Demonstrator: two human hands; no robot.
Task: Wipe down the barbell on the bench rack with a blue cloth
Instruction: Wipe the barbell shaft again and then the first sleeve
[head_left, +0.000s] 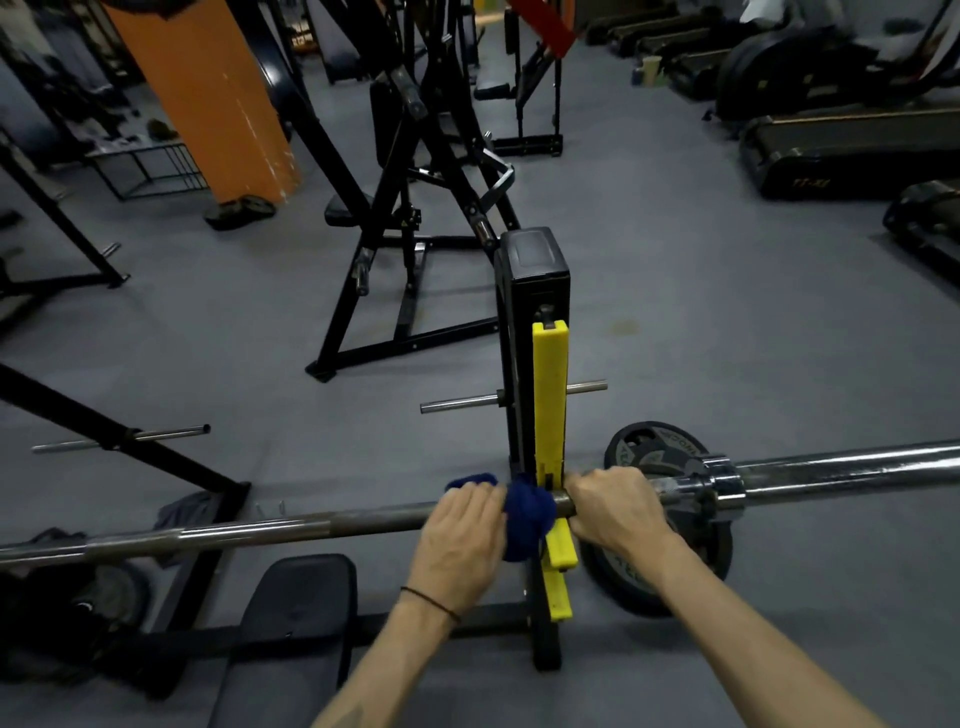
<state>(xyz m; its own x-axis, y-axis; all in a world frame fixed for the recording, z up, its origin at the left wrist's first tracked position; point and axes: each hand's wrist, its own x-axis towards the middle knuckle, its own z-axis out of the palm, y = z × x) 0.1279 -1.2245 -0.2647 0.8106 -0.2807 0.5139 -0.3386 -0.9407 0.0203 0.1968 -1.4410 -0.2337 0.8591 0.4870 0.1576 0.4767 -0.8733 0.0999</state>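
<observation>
A steel barbell (311, 525) runs across the view on the bench rack, its thick sleeve (852, 465) at the right. A dark blue cloth (527, 514) is bunched around the bar beside the rack's yellow hook (550, 415). My left hand (462, 545) grips the cloth on the bar, fingers curled over it. Just right of the yellow hook, my right hand (615, 512) wraps around the bare bar, short of the sleeve collar (719, 486).
The black rack upright (535, 270) stands straight ahead with plate pegs (452, 404) sticking out sideways. A weight plate (649, 566) leans behind the bar at the right. The bench pad (296, 603) lies below left. Other machines and treadmills (841, 150) stand farther off on the grey floor.
</observation>
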